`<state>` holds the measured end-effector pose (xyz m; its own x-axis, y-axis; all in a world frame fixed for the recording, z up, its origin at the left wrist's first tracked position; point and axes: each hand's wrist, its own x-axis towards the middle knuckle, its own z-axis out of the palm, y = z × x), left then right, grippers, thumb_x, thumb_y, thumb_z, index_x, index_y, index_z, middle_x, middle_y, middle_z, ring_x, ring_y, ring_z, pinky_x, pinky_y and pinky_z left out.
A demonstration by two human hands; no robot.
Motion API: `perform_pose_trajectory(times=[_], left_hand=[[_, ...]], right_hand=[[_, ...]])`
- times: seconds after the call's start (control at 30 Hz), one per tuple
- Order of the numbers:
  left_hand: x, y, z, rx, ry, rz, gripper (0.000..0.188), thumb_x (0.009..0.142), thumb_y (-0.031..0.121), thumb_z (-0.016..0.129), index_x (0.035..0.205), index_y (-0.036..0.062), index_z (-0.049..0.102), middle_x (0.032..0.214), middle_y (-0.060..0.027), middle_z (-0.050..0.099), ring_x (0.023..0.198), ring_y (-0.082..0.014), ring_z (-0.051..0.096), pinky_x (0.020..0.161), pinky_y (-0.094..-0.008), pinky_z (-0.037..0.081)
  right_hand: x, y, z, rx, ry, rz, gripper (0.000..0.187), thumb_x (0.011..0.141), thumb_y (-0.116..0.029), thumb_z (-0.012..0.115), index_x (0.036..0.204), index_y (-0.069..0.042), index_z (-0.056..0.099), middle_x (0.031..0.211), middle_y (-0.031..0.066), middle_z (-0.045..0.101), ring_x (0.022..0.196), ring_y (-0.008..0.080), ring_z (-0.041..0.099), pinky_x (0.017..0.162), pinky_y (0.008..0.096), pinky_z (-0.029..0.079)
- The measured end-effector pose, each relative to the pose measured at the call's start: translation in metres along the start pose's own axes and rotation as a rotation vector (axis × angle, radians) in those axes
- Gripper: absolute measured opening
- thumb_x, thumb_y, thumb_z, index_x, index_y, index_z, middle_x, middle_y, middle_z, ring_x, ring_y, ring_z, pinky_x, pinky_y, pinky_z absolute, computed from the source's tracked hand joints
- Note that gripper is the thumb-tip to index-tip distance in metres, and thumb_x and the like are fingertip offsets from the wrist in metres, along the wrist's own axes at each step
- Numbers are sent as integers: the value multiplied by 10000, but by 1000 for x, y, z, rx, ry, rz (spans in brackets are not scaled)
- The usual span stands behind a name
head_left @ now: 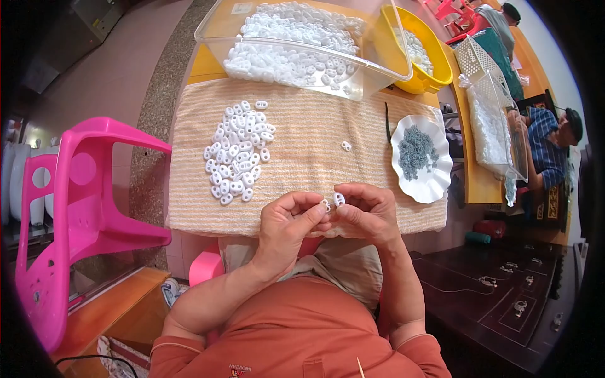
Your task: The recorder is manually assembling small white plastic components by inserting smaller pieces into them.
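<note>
My left hand [287, 223] pinches a small pale piece [326, 203] between thumb and forefinger; its exact kind is too small to tell. Opposite it, my right hand [373, 213] grips a white oval plastic piece with two holes [339, 199]. The two parts are close together above the near edge of the towel, and I cannot tell whether they touch. Farther left lies a loose pile of similar white two-hole pieces [238, 151]. One more small whitish piece [346, 146] rests alone beyond my hands. A white scalloped plate [435, 184] on the right holds many small grey-blue parts [416, 151].
A striped beige towel [302, 126] covers the table. At the back stand a clear bin [378, 63] full of white pieces and a yellow basin [435, 83]. A thin black strip [387, 123] lies beside the plate. Left is a pink chair [113, 183]; another person [547, 142] works at right.
</note>
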<state>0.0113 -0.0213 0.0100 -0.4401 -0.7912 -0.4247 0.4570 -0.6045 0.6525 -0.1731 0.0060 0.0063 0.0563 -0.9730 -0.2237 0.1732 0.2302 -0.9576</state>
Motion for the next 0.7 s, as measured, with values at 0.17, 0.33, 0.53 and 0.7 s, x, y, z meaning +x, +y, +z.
perform_pose_trajectory(times=[0.17, 0.33, 0.53, 0.7], left_hand=[[1, -2, -1, 18, 1, 3, 144, 889, 38, 608, 1026, -7, 594, 851, -92, 663, 704, -132, 654, 647, -248, 566], [0, -1, -1, 16, 7, 3, 142, 890, 42, 608, 1024, -3, 592, 846, -89, 663, 702, -133, 654, 643, -245, 565], [1, -2, -2, 10, 5, 13, 138, 889, 42, 609, 1020, -1, 592, 846, -88, 663, 701, -131, 652, 643, -243, 564], [1, -3, -2, 12, 2, 4, 134, 887, 39, 610, 1014, -3, 596, 851, -90, 662, 701, -131, 652, 649, -248, 568]], right_hand=[[0, 1, 0, 54, -2, 8, 318, 846, 56, 619, 1160, 67, 571, 980, 130, 665, 858, 190, 671, 769, 284, 543], [0, 1, 1, 50, 3, 21, 320, 845, 56, 621, 1161, 65, 571, 974, 128, 666, 858, 193, 671, 768, 290, 547], [0, 2, 0, -17, 11, 12, 322, 842, 55, 629, 1159, 58, 576, 968, 120, 668, 853, 185, 670, 760, 282, 546], [0, 1, 2, -46, 1, 10, 317, 840, 50, 638, 1152, 52, 584, 969, 112, 670, 846, 161, 666, 755, 266, 539]])
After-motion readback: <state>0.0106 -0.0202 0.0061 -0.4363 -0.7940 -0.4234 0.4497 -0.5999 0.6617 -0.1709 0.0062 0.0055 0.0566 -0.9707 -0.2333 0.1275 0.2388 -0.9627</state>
